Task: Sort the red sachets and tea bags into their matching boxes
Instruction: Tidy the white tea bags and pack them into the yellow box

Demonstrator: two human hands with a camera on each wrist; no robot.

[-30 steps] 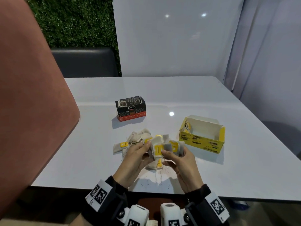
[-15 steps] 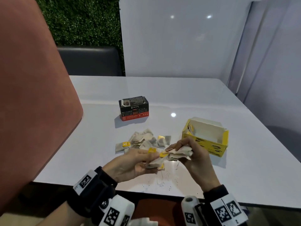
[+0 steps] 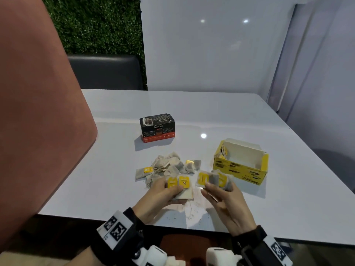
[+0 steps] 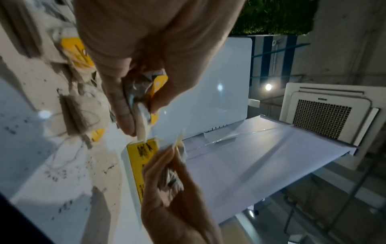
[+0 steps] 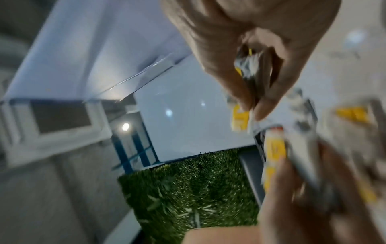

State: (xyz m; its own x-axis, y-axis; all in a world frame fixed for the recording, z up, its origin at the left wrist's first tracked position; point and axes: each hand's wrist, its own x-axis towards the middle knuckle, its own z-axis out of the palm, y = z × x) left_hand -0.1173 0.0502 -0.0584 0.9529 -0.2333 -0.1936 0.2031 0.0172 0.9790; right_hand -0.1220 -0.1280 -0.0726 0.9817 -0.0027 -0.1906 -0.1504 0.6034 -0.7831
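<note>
Above the table's near edge, my left hand (image 3: 171, 188) grips a small bunch of tea bags (image 3: 179, 182) with yellow tags. My right hand (image 3: 213, 187) pinches another bunch of tea bags (image 3: 210, 179) just in front of the open yellow box (image 3: 240, 170). The left wrist view shows the left hand's fingers (image 4: 125, 105) curled round its bags (image 4: 144, 92) and the right hand (image 4: 167, 181) below. The right wrist view is blurred, with bags (image 5: 248, 69) between that hand's fingers. A loose pile of tea bags (image 3: 169, 165) lies behind the hands. No red sachets show.
A black box with a red base (image 3: 157, 129) stands shut-looking at the table's middle, behind the pile. Tea crumbs (image 3: 192, 212) speckle the white table (image 3: 288, 198) near its front edge. A large pink shape (image 3: 38, 121) fills the left, and a dark seat (image 3: 105, 72) stands behind.
The hands worked one bundle together earlier. They have now drawn apart, each with its own bunch of tea bags, the right hand's near the yellow box.
</note>
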